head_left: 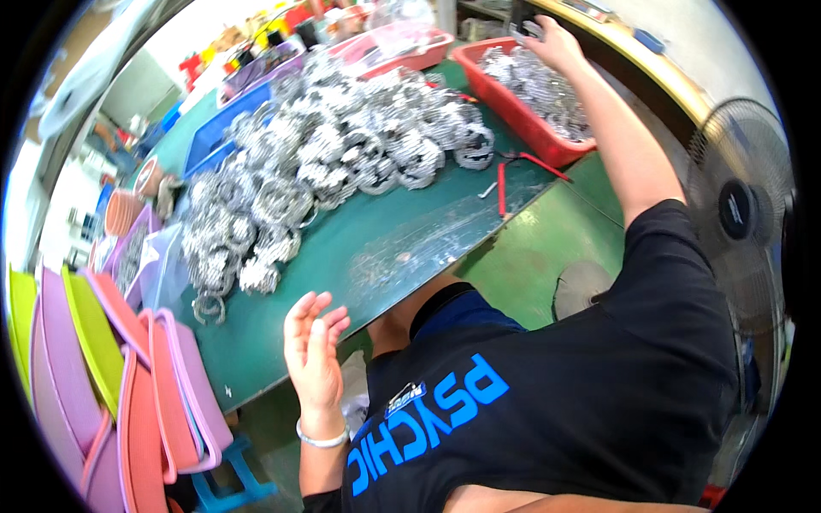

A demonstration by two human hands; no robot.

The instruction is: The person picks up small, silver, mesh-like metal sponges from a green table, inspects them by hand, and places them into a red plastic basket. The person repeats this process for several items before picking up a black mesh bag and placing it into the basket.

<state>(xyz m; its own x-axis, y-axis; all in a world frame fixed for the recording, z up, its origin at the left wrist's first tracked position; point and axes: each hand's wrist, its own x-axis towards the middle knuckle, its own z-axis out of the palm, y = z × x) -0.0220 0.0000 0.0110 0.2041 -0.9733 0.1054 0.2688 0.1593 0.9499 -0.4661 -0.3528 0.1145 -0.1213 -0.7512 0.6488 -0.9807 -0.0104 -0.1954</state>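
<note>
My right hand (552, 43) reaches to the upper centre-right of the frame, into the red bin (547, 141). Its fingers rest on the silver metal rings (534, 85) piled inside; I cannot tell whether they grip any. My left hand (312, 346) is raised at lower centre, palm open, fingers loosely spread and holding nothing. It hovers beside the near edge of the green table (385, 248). A silver bracelet (323, 439) sits on that wrist. A large heap of ring bundles (333, 162) covers the table from centre to upper left. Red-handled pliers (513, 171) lie on the table just beside the red bin. Stacked pink, orange and green trays (111, 376) stand at lower left. A fan (740, 209) stands at the right edge.
</note>
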